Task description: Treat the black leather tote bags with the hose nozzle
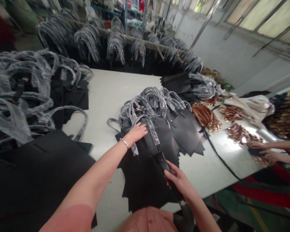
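In the head view, my left hand (137,131) lies with fingers stretched out on a stack of black bag panels (147,183), beside a plastic-wrapped bag handle (152,129). Closer to my body, my right hand (176,177) is closed around a long, dark, glossy object (175,190) with a shiny band near its lower end. Its upper end points at the base of the wrapped handle, over the panels. I cannot make out exactly what kind of thing it is. More wrapped handles (154,96) bunch at the far side of the stack.
Black panels with wrapped handles (21,74) are piled at left on the white table (106,87). At right lie brown straps with gold hardware (205,117) and a black cord (217,149). A co-worker's hands (265,151) work there. Handles hang on a rack (128,38) behind.
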Action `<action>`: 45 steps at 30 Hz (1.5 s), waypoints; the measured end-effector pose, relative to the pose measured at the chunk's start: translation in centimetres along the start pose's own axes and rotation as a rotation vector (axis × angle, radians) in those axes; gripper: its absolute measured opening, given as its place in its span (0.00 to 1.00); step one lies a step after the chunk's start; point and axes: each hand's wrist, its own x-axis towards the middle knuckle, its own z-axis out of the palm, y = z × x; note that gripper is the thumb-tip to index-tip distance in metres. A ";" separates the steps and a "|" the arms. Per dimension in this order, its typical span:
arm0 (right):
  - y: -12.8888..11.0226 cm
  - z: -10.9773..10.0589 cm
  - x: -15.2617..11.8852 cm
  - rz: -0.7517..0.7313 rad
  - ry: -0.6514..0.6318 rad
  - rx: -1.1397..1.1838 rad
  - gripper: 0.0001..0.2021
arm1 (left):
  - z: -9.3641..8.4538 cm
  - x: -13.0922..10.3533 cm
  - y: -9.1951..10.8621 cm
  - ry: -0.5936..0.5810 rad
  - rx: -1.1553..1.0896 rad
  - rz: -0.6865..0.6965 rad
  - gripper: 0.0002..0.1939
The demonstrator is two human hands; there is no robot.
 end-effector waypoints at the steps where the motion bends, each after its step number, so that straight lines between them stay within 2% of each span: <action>1: 0.1 -0.2 -0.1 0.008 0.005 0.002 0.36 | -0.3 0.0 0.1 -0.026 -0.084 -0.015 0.12; 4: 0.0 -0.7 -0.1 0.010 0.005 0.010 0.36 | -1.0 -0.9 0.9 -0.087 -0.332 -0.154 0.12; 7: -0.5 -0.9 0.0 -0.017 -0.015 0.006 0.34 | -0.9 -3.3 2.0 -0.113 -0.381 -0.270 0.13; 9: -0.9 -0.7 0.1 -0.026 -0.045 -0.003 0.34 | -0.3 -5.6 3.1 -0.135 -0.513 -0.390 0.11; 11: -1.4 -0.4 0.1 -0.025 -0.093 0.000 0.33 | 1.0 -8.1 4.3 -0.136 -0.739 -0.551 0.08; 14: -1.7 0.2 0.0 -0.020 -0.187 0.020 0.33 | 3.6 -11.4 6.5 -0.022 -1.183 -0.772 0.10; 17: -1.8 0.8 -0.2 -0.012 -0.268 0.034 0.33 | 5.9 -13.3 8.3 0.168 -1.523 -0.858 0.12; 20: -1.9 1.3 -0.4 0.021 -0.327 0.052 0.33 | 7.0 -13.8 9.6 0.288 -1.606 -0.864 0.12; 24: -2.7 1.7 -0.2 0.022 -0.300 0.085 0.31 | 7.0 -13.6 10.7 0.299 -1.600 -0.828 0.11; 27: -3.0 1.4 -0.4 -0.011 -0.225 0.100 0.30 | 6.7 -13.3 11.2 0.326 -1.644 -0.877 0.09; 31: -2.6 1.0 -1.0 0.046 -0.295 0.091 0.29 | 6.4 -13.3 11.7 0.382 -1.709 -0.935 0.05; 33: -2.4 1.1 -1.2 0.049 -0.300 0.094 0.29 | 6.3 -13.3 11.9 0.374 -1.719 -0.931 0.04; 36: -2.2 1.1 -1.3 0.011 -0.235 0.105 0.29 | 6.2 -13.3 12.0 0.338 -1.767 -0.930 0.04; 41: -1.9 0.8 -1.6 0.040 -0.321 0.097 0.29 | 6.3 -13.4 12.3 0.333 -1.859 -0.942 0.03; 45: -2.3 1.0 -1.3 0.000 -0.197 0.116 0.29 | 6.5 -13.5 12.4 0.285 -1.891 -0.958 0.04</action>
